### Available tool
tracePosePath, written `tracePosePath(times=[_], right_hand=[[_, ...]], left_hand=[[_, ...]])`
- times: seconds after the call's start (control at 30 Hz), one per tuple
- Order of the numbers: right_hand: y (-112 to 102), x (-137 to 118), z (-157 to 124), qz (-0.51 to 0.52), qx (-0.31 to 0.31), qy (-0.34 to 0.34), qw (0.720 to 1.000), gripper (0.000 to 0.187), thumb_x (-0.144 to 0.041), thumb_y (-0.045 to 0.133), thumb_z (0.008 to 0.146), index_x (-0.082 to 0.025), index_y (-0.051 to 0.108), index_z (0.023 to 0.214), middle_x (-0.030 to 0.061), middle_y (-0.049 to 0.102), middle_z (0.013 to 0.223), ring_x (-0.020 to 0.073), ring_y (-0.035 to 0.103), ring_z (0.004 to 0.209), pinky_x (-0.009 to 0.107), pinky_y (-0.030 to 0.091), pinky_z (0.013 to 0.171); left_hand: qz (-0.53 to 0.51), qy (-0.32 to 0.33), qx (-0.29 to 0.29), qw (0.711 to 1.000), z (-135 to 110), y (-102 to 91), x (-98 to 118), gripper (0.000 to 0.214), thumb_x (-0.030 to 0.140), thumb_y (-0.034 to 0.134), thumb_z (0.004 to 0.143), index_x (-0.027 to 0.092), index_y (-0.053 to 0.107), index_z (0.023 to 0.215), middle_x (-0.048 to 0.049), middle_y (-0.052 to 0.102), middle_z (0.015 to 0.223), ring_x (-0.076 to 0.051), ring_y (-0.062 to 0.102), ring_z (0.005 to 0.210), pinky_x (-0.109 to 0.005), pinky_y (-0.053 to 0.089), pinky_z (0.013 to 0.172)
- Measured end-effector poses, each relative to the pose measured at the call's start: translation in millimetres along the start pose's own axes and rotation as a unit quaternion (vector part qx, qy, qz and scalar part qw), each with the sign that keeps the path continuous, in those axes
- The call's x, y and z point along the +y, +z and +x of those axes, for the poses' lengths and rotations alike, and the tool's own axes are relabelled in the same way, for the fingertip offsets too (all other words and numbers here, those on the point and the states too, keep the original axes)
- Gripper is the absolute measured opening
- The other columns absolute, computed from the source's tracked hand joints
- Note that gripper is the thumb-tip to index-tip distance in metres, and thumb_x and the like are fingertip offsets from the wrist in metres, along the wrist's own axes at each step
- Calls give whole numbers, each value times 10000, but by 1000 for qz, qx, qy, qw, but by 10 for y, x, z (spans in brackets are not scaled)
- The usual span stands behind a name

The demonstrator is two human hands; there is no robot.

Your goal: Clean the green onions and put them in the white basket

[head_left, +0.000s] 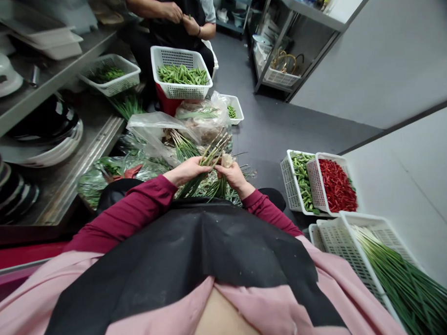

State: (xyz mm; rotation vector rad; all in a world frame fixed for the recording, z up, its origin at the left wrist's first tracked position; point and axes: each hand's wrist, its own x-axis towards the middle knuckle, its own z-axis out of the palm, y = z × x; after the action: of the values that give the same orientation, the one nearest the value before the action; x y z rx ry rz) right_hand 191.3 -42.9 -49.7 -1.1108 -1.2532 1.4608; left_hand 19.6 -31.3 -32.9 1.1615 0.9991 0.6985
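Note:
My left hand (187, 169) is closed around a bunch of green onions (208, 160), root ends pointing up and away, green leaves trailing down over my black apron. My right hand (234, 176) is closed in a pinch at the pale root end of the same bunch. More loose green onions (224, 187) lie under both hands. A clear plastic bag of onions (159, 133) sits just beyond my hands.
At the right stand white baskets: cleaned green onions (403, 278), red chillies (336, 183), green beans (300, 177). Opposite, another person's hands (183, 17) work above a basket of green beans (181, 73). Steel shelves with bowls (42, 134) line the left; a rack (286, 62) stands far right.

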Motion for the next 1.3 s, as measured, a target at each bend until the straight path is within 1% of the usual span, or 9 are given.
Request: tracePosePath(times=[0.17, 0.5, 0.73, 0.8, 0.87, 1.0, 1.07, 1.2, 1.3], right_hand=[[29, 19, -24, -25, 42, -1, 999, 368, -473, 764, 635, -197, 645, 848, -41, 493, 561, 96, 400, 486, 258, 374, 485], [-133, 74, -25, 6, 110, 35, 993, 266, -370, 754, 635, -203, 562, 710, -50, 480, 521, 91, 420, 444, 255, 398, 457], [-915, -207, 115, 96, 288, 0, 953, 238, -252, 725, 640, -182, 548, 783, -83, 481, 543, 50, 396, 403, 210, 408, 429], [-1118, -216, 151, 46, 349, -25, 936, 209, -250, 707, 652, -175, 561, 781, -82, 495, 535, 50, 393, 397, 203, 391, 419], [-1191, -152, 171, -65, 349, -31, 934, 163, -246, 697, 661, -165, 599, 763, -69, 510, 519, 70, 436, 426, 214, 411, 452], [-920, 95, 181, -303, 171, 15, 937, 163, -217, 763, 596, -160, 675, 721, 12, 653, 663, 168, 622, 699, 293, 504, 720], [-670, 183, 174, -331, 137, 14, 933, 215, -262, 783, 597, -167, 697, 769, 32, 681, 740, 206, 639, 811, 318, 500, 795], [-240, 153, 148, -162, 97, -2, 982, 380, -404, 721, 707, -183, 684, 1013, -14, 598, 643, 148, 561, 612, 282, 495, 626], [-131, 20, 143, -25, 71, 6, 997, 353, -495, 684, 744, -185, 661, 909, -21, 549, 610, 105, 471, 497, 263, 460, 517]], left_hand=[[40, 39, 35, 998, 14, 19, -1, 323, 289, 753, 614, 136, 665, 884, -31, 692, 853, -176, 596, 805, -308, 438, 803], [89, 64, 73, 991, 28, -72, -6, 259, 320, 745, 629, 140, 634, 778, 22, 588, 673, -134, 502, 662, -277, 404, 700], [106, 39, 123, 986, 1, -578, -204, 237, 287, 772, 601, 156, 608, 712, 36, 540, 609, -124, 486, 599, -268, 392, 629], [91, 26, 156, 983, 5, -747, -302, 247, 277, 786, 594, 161, 597, 701, 40, 531, 596, -119, 489, 575, -267, 390, 607], [60, 18, 197, 978, 16, -858, -375, 265, 265, 800, 586, 160, 590, 708, 40, 531, 594, -111, 486, 554, -262, 388, 585], [11, 15, 224, 974, 47, -827, -393, 260, 243, 802, 590, 145, 602, 725, 41, 530, 586, -92, 467, 521, -250, 386, 553], [5, 9, 207, 978, 59, -696, -352, 254, 247, 803, 591, 139, 610, 715, 41, 531, 575, -89, 463, 513, -251, 387, 549], [-27, -28, 124, 991, 69, -342, -257, 300, 267, 842, 547, 130, 640, 721, 36, 568, 588, -92, 487, 530, -254, 401, 573], [-80, -64, 51, 993, 66, -156, -208, 335, 275, 870, 540, 117, 687, 771, 4, 632, 644, -107, 546, 575, -264, 440, 616]])
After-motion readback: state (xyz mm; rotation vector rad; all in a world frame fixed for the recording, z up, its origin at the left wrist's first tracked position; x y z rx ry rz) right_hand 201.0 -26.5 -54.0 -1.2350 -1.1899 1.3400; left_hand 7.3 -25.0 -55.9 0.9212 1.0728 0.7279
